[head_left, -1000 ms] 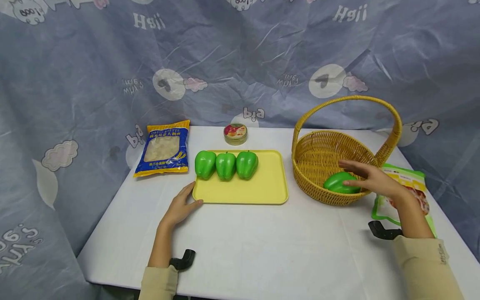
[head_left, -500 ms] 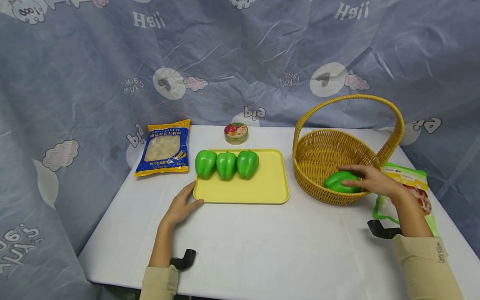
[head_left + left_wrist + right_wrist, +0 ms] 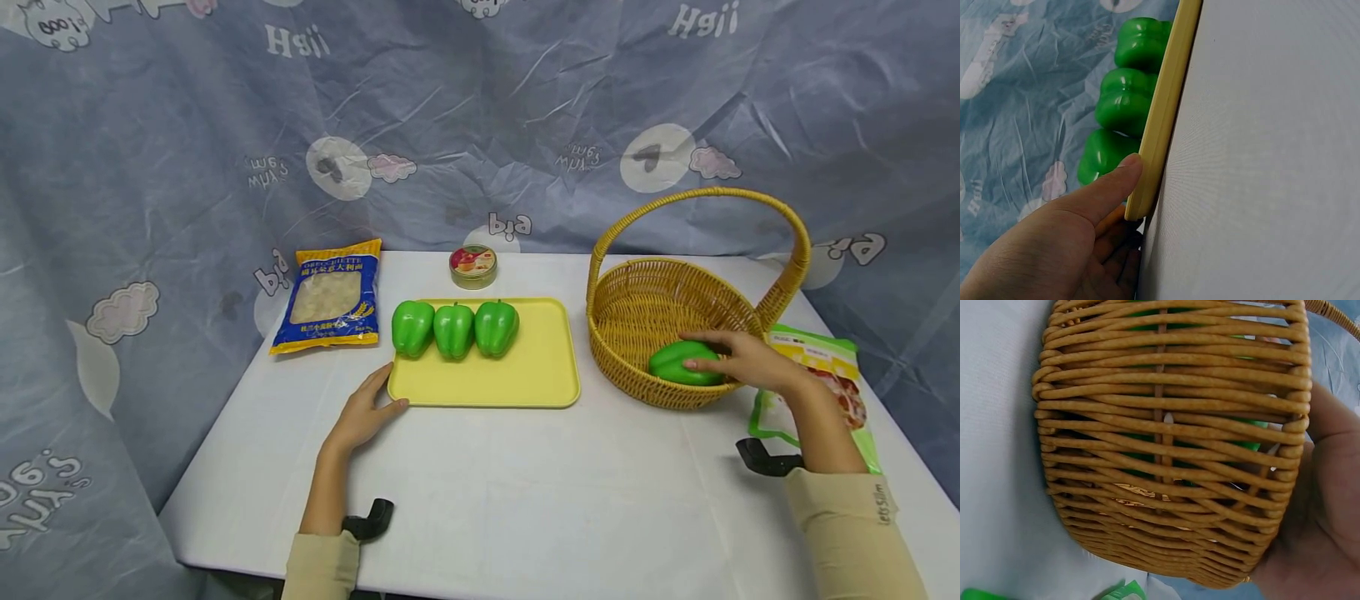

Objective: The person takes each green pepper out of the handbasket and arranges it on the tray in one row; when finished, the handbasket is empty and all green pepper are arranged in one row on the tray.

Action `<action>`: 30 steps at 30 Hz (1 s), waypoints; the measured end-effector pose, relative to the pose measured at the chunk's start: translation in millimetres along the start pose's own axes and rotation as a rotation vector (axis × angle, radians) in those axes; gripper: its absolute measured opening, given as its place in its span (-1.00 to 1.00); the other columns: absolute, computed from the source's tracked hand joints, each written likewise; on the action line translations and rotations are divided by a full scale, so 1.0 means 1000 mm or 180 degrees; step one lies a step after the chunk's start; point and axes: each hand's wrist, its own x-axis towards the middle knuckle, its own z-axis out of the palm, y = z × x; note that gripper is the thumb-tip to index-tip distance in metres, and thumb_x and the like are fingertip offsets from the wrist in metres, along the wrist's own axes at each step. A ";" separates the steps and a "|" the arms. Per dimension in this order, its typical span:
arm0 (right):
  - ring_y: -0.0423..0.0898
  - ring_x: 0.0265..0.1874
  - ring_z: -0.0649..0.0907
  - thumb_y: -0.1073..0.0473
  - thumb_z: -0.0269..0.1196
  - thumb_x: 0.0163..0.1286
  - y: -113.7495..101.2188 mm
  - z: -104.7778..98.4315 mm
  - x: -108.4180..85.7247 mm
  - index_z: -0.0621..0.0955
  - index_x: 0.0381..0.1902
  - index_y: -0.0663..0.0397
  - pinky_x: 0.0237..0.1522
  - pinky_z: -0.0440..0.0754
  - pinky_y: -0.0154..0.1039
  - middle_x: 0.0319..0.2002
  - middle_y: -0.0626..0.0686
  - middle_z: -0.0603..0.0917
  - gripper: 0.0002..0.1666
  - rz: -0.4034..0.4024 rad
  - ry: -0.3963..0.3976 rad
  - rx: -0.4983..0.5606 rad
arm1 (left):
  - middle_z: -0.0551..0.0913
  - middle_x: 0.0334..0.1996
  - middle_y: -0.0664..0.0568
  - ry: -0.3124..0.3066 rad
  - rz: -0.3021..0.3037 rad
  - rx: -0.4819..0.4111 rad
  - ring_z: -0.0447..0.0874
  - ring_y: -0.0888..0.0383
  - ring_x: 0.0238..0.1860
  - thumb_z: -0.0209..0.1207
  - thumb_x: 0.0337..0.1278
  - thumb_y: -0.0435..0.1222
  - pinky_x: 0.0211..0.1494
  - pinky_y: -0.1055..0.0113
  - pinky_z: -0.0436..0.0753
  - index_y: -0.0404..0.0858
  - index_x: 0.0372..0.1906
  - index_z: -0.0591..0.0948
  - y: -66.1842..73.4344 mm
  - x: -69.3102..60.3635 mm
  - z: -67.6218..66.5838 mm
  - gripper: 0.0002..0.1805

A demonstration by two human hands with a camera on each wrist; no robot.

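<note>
Three green bell peppers (image 3: pixel 453 331) stand in a row on the left part of a yellow tray (image 3: pixel 525 379). My left hand (image 3: pixel 363 417) is at the tray's near-left corner; in the left wrist view the thumb (image 3: pixel 1124 175) lies against its edge, with the other fingers beside the corner. Inside a wicker basket (image 3: pixel 633 312) on the right lies another green bell pepper (image 3: pixel 678 364). My right hand (image 3: pixel 742 362) reaches over the basket's rim and holds this pepper, thumb on the near side, fingers over the far side. Basket weave (image 3: pixel 1172 425) hides most of that grip in the right wrist view.
A blue and yellow pasta bag (image 3: pixel 330 296) lies left of the tray, and a small round tin (image 3: pixel 473 265) stands behind it. A green and white food bag (image 3: pixel 836 383) lies right of the basket, partly beneath my right forearm. The basket's tall handle (image 3: pixel 701 193) arches over it.
My right hand's fingers have come down from above the pepper in the basket and closed around it. The left hand, tray and row of peppers have stayed in place.
</note>
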 end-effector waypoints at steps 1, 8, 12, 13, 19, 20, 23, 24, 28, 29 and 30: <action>0.02 -0.19 0.49 -0.12 0.17 0.30 0.000 0.000 0.000 0.29 0.33 0.20 -0.30 0.46 -0.19 0.09 0.33 0.46 -0.22 0.0026 -0.0039 0.0002 | 0.11 0.39 -0.11 0.0002 0.0007 0.0001 -0.02 -0.07 0.39 0.19 0.13 -0.05 0.38 -0.02 0.02 -0.22 0.42 0.10 0.000 0.000 0.000 -0.17; 0.02 -0.14 0.48 -0.12 0.21 0.27 -0.001 -0.004 -0.002 0.24 0.36 0.20 -0.26 0.47 -0.21 0.14 0.33 0.43 -0.16 0.0025 -0.0148 0.0016 | 0.11 0.39 -0.11 0.0009 0.0027 0.0016 -0.02 -0.07 0.39 0.19 0.13 -0.05 0.38 -0.02 0.02 -0.23 0.42 0.10 0.001 -0.001 0.000 -0.17; 0.01 -0.14 0.49 -0.07 0.25 0.24 -0.001 -0.006 -0.003 0.25 0.35 0.21 -0.27 0.50 -0.23 0.11 0.30 0.45 -0.16 -0.0045 -0.0151 0.0005 | 0.11 0.39 -0.11 0.0009 0.0036 0.0021 -0.02 -0.07 0.39 0.19 0.13 -0.04 0.38 -0.02 0.02 -0.23 0.42 0.09 0.001 -0.001 0.000 -0.16; 0.00 -0.16 0.50 -0.07 0.25 0.24 -0.001 -0.007 -0.004 0.25 0.35 0.21 -0.28 0.50 -0.24 0.10 0.29 0.46 -0.16 -0.0048 -0.0163 0.0010 | 0.11 0.39 -0.11 0.0011 0.0039 0.0019 -0.02 -0.07 0.39 0.19 0.13 -0.04 0.38 -0.02 0.02 -0.23 0.42 0.09 0.001 -0.001 -0.001 -0.16; -0.03 -0.22 0.52 -0.04 0.27 0.23 -0.001 -0.006 -0.004 0.27 0.33 0.22 -0.31 0.53 -0.27 0.03 0.24 0.50 -0.18 -0.0055 -0.0187 0.0109 | 0.11 0.39 -0.11 0.0012 0.0041 0.0031 -0.02 -0.08 0.39 0.19 0.13 -0.04 0.38 -0.02 0.03 -0.23 0.42 0.09 0.001 0.001 0.000 -0.16; -0.02 -0.22 0.52 -0.04 0.27 0.23 -0.001 -0.006 -0.004 0.28 0.33 0.22 -0.32 0.53 -0.27 0.03 0.24 0.50 -0.18 -0.0058 -0.0178 0.0118 | 0.11 0.39 -0.11 0.0013 0.0042 0.0032 -0.02 -0.08 0.39 0.19 0.13 -0.04 0.38 -0.02 0.03 -0.23 0.42 0.09 0.000 0.001 0.000 -0.16; -0.03 -0.22 0.51 -0.06 0.27 0.23 -0.001 -0.005 -0.004 0.30 0.31 0.23 -0.31 0.51 -0.26 0.00 0.22 0.51 -0.20 -0.0070 -0.0121 0.0049 | 0.11 0.39 -0.12 0.0013 0.0045 0.0027 -0.02 -0.08 0.39 0.19 0.13 -0.04 0.38 -0.02 0.03 -0.23 0.42 0.09 0.000 0.001 0.000 -0.16; -0.03 -0.22 0.51 -0.06 0.27 0.23 -0.001 -0.004 -0.004 0.31 0.31 0.22 -0.31 0.50 -0.26 0.00 0.21 0.52 -0.20 -0.0075 -0.0104 0.0037 | 0.11 0.39 -0.12 0.0014 0.0043 0.0028 -0.02 -0.08 0.39 0.19 0.13 -0.04 0.38 -0.03 0.03 -0.23 0.42 0.10 0.000 0.001 0.000 -0.16; -0.04 -0.27 0.51 -0.07 0.25 0.24 0.001 -0.001 -0.003 0.31 0.31 0.20 -0.35 0.49 -0.27 -0.03 0.20 0.52 -0.21 -0.0071 -0.0052 0.0080 | 0.12 0.39 -0.11 0.0014 0.0028 0.0024 -0.02 -0.08 0.39 0.19 0.13 -0.04 0.38 -0.02 0.03 -0.23 0.42 0.10 -0.001 0.001 0.001 -0.16; -0.05 -0.28 0.51 -0.07 0.25 0.25 0.001 -0.001 -0.003 0.30 0.32 0.20 -0.36 0.49 -0.27 -0.03 0.20 0.52 -0.21 -0.0076 -0.0036 0.0097 | 0.12 0.39 -0.11 0.0014 0.0026 0.0026 -0.02 -0.08 0.39 0.19 0.12 -0.04 0.38 -0.02 0.03 -0.23 0.42 0.10 -0.001 0.001 0.001 -0.16; -0.05 -0.30 0.50 -0.07 0.24 0.26 0.001 0.000 -0.003 0.29 0.32 0.19 -0.37 0.48 -0.27 -0.04 0.20 0.52 -0.21 -0.0079 -0.0021 0.0109 | 0.11 0.39 -0.11 0.0012 0.0020 0.0026 -0.02 -0.07 0.39 0.19 0.12 -0.04 0.38 -0.02 0.03 -0.23 0.42 0.10 -0.001 0.001 0.001 -0.16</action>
